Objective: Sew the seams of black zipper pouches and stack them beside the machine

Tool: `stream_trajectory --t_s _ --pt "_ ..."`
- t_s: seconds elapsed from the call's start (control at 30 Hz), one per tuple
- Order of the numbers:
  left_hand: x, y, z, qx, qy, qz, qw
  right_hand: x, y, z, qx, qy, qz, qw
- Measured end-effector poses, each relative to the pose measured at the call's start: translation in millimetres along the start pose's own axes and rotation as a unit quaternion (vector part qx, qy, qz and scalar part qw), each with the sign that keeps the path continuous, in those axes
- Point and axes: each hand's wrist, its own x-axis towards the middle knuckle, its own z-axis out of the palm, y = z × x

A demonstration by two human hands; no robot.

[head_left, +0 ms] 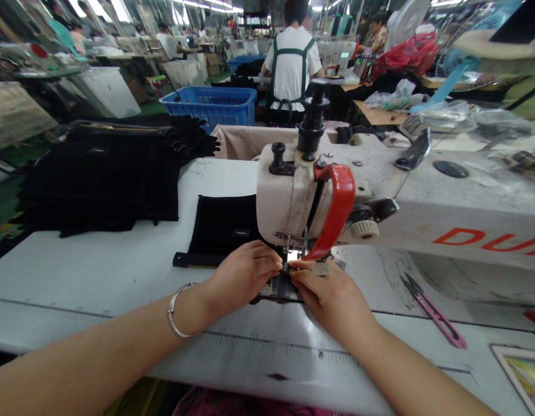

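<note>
A black fabric panel [219, 222] with a small label lies flat on the sewing table, its right part running under the head of the sewing machine [280, 196]. Along its near edge runs a dark strip [198, 260]. My left hand [252, 266] has its fingers pinched on the panel's edge, just left of the lit needle area. From the other side, my right hand [326, 286] pinches at the same edge, close by the presser foot [293, 255]. The fingertips of both hands nearly meet. A red guard [337, 202] arches above my right hand.
A stack of black fabric pieces [103, 173] sits at the table's left. Pink-handled thread snips [436, 315] lie to the right, under the machine arm. Behind the table stand a blue basket [211, 104] and a seated person in a white shirt [291, 63]. A ruler scale marks the front.
</note>
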Motion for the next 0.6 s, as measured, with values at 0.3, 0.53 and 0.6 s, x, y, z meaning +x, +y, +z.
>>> stream_trajectory --t_s 0.3,0.53,0.6 --pt "8 -12 6.8 0.013 0.018 -0.051 0.998 7 8 6 -0.014 0.011 0.019 1.0" --pt "7 -13 9.0 0.012 0.027 -0.053 0.998 5 8 8 -0.021 0.006 0.027 0.999" --pt "6 -13 9.4 0.015 0.025 -0.056 0.998 5 8 8 -0.021 0.005 0.029 0.999"
